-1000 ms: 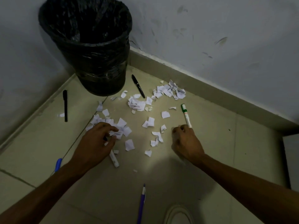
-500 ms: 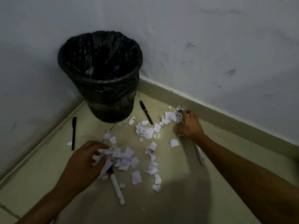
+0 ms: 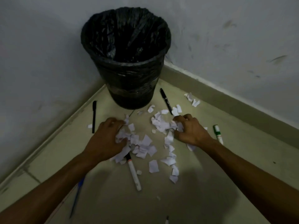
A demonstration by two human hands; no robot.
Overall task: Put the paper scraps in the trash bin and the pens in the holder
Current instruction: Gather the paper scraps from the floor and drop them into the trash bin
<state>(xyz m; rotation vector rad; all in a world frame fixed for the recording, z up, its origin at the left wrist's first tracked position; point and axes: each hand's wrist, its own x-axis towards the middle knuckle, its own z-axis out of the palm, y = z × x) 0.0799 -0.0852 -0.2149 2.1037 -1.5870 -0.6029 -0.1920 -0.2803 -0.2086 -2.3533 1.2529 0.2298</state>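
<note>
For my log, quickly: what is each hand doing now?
Left hand: closing on paper scraps on the floor.
Right hand: closing on scraps too.

The scene is looking dim and a little grainy. A soft pool of light is falling on the floor [image 3: 202,159] near the scraps [image 3: 145,143], the corners are darkening, and the wide lens is bending the walls [image 3: 40,62].

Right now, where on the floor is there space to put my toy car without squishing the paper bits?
Bare floor lies right of the green marker, toward the skirting, and at the left between the black pen and the left arm. It is crowded between the left hand and right hand, where the paper scraps lie.
</note>
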